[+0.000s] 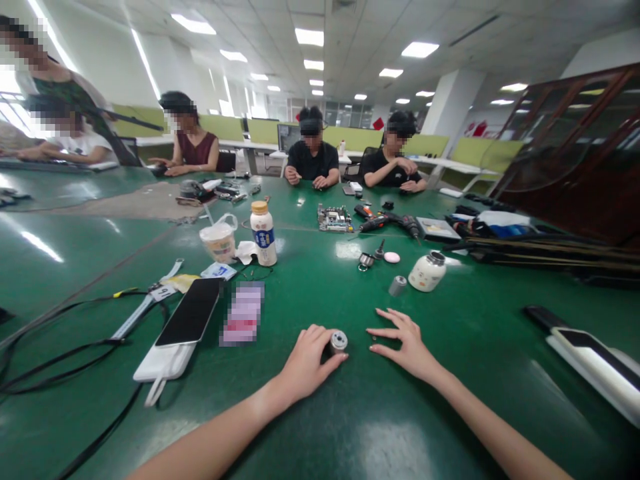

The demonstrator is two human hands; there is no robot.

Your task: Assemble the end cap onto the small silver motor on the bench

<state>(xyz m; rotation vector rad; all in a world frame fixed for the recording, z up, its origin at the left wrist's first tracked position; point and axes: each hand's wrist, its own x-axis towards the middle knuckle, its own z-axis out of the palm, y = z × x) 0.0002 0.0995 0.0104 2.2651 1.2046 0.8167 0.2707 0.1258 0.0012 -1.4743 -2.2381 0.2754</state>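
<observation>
My left hand (311, 359) is wrapped around a short silver metal cylinder (339, 341) that stands upright on the green table. Dark holes show in the cylinder's round top face. To its right, my right hand (404, 343) hovers low over the table, thumb and fingers spread, with nothing gripped. A tiny dark piece (374, 339) lies between the thumb and fingers of that hand; whether it is touched I cannot tell. Beyond the right hand stands a similar silver cylinder (398, 286), beside a white, patterned bottle without a lid (427, 271).
A phone (190, 312) on a white power bank (167, 362) lies left, near black cables (60, 360). Farther back are a drink bottle (263, 233), a plastic cup (219, 241), a circuit board (335, 219) and a power drill (390, 221). Several people sit across the table.
</observation>
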